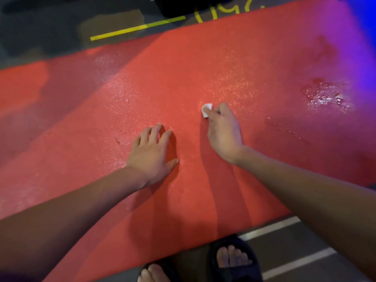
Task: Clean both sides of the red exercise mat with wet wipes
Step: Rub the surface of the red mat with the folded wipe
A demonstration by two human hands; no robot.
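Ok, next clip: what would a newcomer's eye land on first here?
The big red foam exercise mat fills the frame, glistening with moisture, most at its right side. Near the middle, the right hand pinches a small white wet wipe against the mat, while the left hand rests spread beside it. Black sandals show at the bottom edge.
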